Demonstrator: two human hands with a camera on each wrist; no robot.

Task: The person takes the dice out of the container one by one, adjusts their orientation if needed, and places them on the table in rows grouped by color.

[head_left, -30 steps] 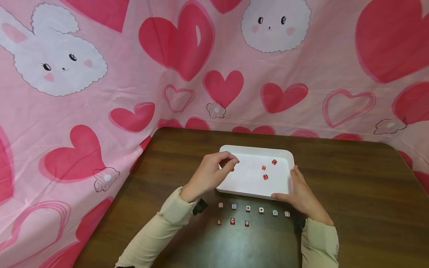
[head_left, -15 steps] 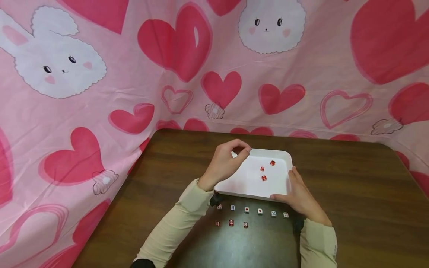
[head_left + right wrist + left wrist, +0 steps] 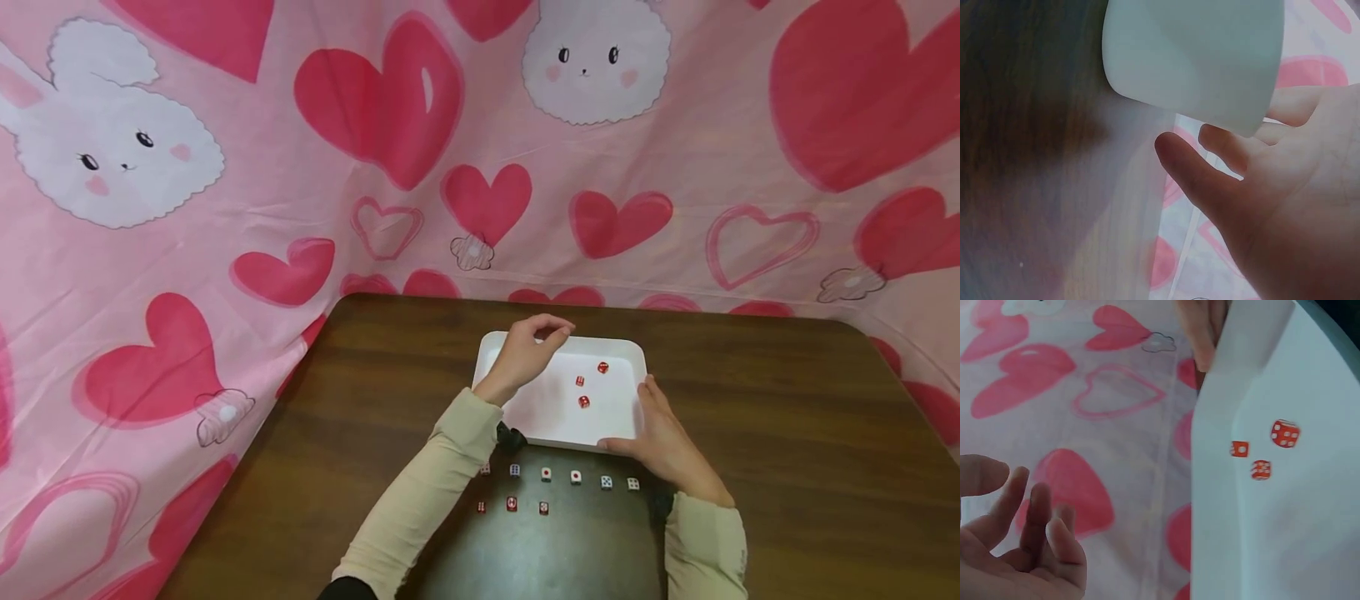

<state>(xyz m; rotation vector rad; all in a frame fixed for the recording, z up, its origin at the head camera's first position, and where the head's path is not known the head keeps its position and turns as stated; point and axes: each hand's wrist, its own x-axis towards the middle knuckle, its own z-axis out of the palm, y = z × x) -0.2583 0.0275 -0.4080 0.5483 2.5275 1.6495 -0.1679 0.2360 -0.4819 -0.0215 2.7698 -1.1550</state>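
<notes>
My left hand [image 3: 528,350] is over the left half of a white tray [image 3: 551,425], its fingers bent. In the left wrist view, nothing shows between the thumb and fingers of this hand [image 3: 1029,544]. Three red dice lie on the tray's floor: one die [image 3: 603,367] farther back, another die [image 3: 580,381] and a third die [image 3: 584,402] nearer the front. At the tray's front right corner, my right hand [image 3: 671,437] holds on, thumb along the front wall and fingers along the right wall. The right wrist view shows the tray corner [image 3: 1191,62] between thumb and fingers.
On the brown table [image 3: 787,433] before the tray, several white dice [image 3: 575,477] stand in a row. Nearer the person comes a row of three red dice [image 3: 512,504]. A pink curtain [image 3: 315,167] with hearts and rabbits hangs behind and to the left.
My left hand has moved right and slightly back over the tray, its forearm following. The right hand keeps its place at the corner, and the dice lie as before.
</notes>
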